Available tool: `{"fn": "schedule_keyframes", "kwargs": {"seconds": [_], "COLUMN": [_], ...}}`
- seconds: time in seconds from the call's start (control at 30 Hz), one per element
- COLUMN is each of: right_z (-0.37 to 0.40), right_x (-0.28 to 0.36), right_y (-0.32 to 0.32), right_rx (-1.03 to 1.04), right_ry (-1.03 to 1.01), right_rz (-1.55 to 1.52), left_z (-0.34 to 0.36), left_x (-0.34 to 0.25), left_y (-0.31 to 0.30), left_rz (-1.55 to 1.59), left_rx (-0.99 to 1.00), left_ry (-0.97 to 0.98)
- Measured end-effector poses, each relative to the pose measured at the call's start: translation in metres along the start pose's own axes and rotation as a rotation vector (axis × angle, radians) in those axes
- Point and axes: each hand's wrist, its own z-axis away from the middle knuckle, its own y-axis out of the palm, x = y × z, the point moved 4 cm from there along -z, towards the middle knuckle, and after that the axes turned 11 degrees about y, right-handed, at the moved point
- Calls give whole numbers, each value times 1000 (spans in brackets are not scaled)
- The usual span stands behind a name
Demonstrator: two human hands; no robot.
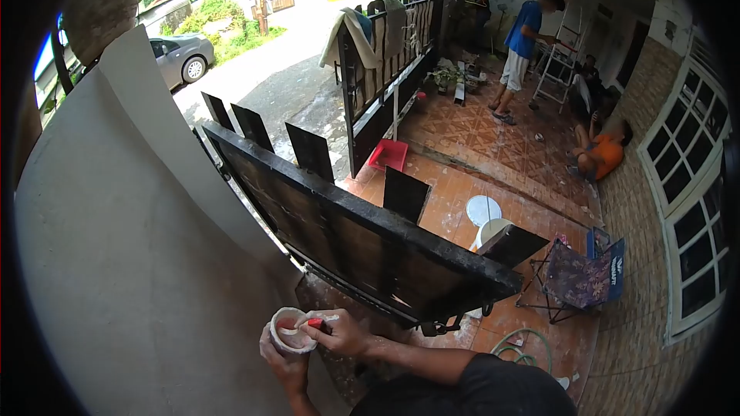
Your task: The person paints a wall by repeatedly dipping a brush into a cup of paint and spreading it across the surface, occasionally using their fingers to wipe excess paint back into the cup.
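Observation:
My left hand (pixel 284 366) is wrapped round a small round pot (pixel 275 318), whitish and crusted on its rim, with pale paint-like stuff inside. In my right hand (pixel 347 335) is a red-handled tool (pixel 317 325), dipped over the pot's mouth. Its working end is too small to tell as brush or scraper. Pale smears mark the fingers. Both hands are close together, beside a smooth grey wall (pixel 146 246) on the left and below a dark metal gate panel (pixel 339 223).
Beyond the gate are a white bucket (pixel 491 231), a round white lid (pixel 483 209), a red tray (pixel 390 155) and a folding chair (pixel 574 281). A green hose (pixel 524 345) lies on the tiles. One person (pixel 523 42) stands near a stepladder (pixel 561 65); another (pixel 605 152) sits by the wall.

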Motion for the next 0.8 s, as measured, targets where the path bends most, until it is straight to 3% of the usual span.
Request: {"fn": "schedule_keyframes", "kwargs": {"seconds": [0.03,0.1,0.2,0.43,0.7,0.8], "right_z": [-1,-6,-15,-58,-194,-254], "right_x": [0,-13,-21,-20,-35,-47], "right_y": [1,2,-2,-13,21,46], "right_rx": [6,35,-39,-153,-232,-326], "right_ry": [-2,350,295,421,252,97], "right_rz": [-5,-233,-353,-985,-915,-481], "left_z": [3,7,13,35,41,43], "left_x": [3,7,14,38,32,22], "left_y": [-4,-11,-20,-40,-54,-59], "left_rz": [14,17,374,284,183,193], "left_rx": [-7,-22,-206,-309,-331,-321], "left_ry": [-40,-84,-163,-265,-287,-255]}}
